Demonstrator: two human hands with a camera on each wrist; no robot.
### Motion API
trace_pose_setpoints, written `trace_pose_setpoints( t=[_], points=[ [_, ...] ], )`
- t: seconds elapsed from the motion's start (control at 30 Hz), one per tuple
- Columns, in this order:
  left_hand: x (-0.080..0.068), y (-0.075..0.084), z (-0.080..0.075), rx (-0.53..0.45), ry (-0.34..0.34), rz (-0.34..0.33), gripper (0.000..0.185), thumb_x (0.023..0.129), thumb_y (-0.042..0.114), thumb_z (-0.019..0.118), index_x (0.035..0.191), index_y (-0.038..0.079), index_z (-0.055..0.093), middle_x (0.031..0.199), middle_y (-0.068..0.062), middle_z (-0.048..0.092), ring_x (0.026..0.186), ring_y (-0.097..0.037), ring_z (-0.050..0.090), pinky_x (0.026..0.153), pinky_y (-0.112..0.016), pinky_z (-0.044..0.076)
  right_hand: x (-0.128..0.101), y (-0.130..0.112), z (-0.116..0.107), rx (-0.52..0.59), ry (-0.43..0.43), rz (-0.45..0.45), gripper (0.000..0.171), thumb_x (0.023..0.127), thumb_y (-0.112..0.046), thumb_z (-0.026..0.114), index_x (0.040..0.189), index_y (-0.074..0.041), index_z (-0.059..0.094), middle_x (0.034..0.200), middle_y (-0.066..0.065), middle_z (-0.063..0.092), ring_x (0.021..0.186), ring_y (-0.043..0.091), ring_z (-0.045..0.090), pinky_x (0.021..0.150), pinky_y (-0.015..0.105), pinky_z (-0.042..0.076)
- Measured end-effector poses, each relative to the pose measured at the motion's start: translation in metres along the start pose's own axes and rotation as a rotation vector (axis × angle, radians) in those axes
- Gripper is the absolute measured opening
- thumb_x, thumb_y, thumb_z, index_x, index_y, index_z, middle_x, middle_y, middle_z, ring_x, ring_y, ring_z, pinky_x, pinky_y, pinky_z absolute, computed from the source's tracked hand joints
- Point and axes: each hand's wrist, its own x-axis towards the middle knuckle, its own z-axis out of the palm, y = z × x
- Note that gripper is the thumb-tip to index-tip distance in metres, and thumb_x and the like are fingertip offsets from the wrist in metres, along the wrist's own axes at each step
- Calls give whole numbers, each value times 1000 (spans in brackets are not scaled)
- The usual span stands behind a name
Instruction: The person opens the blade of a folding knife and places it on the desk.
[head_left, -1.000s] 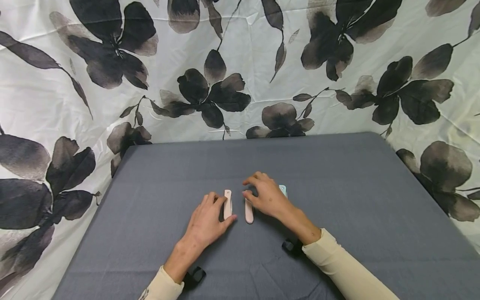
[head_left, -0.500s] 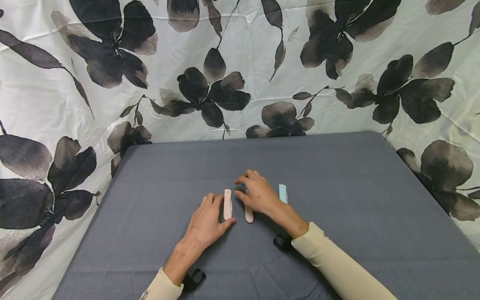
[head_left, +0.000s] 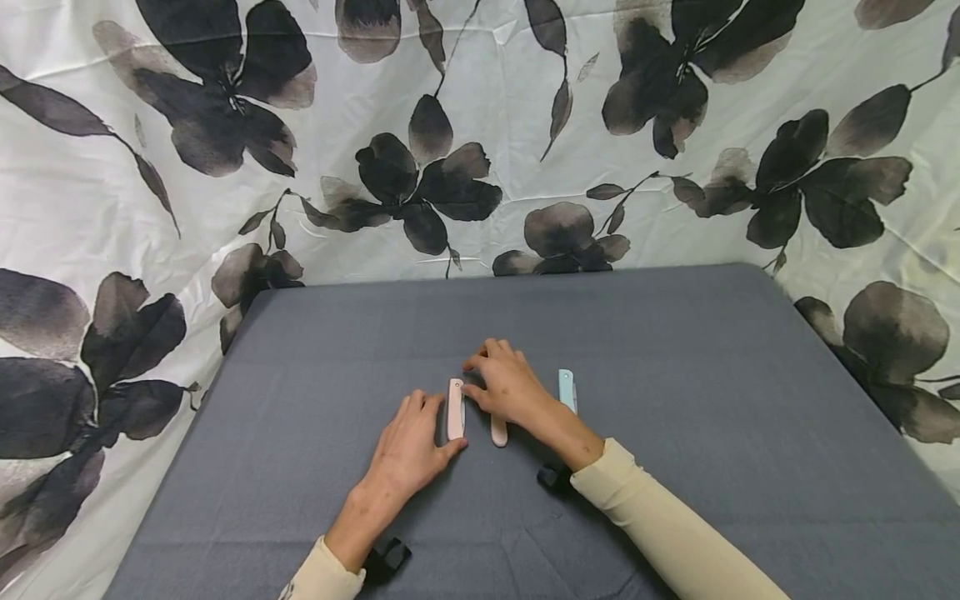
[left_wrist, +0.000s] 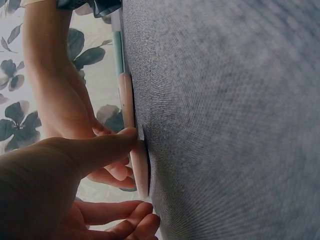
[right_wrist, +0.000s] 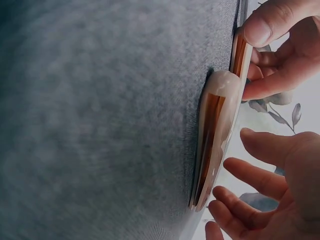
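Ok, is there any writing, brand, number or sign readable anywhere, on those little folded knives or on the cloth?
None: no text can be read in any view.
Pale pink knife, under the left hand: plain handle, no marking.
Second pink knife, by the right hand: plain.
Light blue knife: nothing legible.
Grey tablecloth and flowered backdrop: pattern only, no words.
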Motion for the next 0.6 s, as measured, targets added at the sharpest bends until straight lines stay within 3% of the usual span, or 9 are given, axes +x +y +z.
trace_pose_setpoints(
  t=[0.33, 0.6],
  points=[
    [9, 3, 2, -16, -10, -11, 66, 83, 32, 89, 134, -1, 65, 111, -12, 61, 92, -22, 56, 77, -42, 55, 10, 6, 0, -21, -17, 4, 35, 97, -35, 74, 127, -16, 74, 127, 10, 60, 115, 28, 52, 97, 47, 43],
    [16, 5, 4, -49, -22, -35, 61, 83, 29, 89, 133, 2, 68, 103, -7, 58, 83, -15, 48, 69, -33, 47, 17, 10, 0, -31, -45, -6, 29, 99, -34, 72, 125, -22, 76, 126, 10, 60, 113, 27, 51, 94, 46, 42]
  ],
)
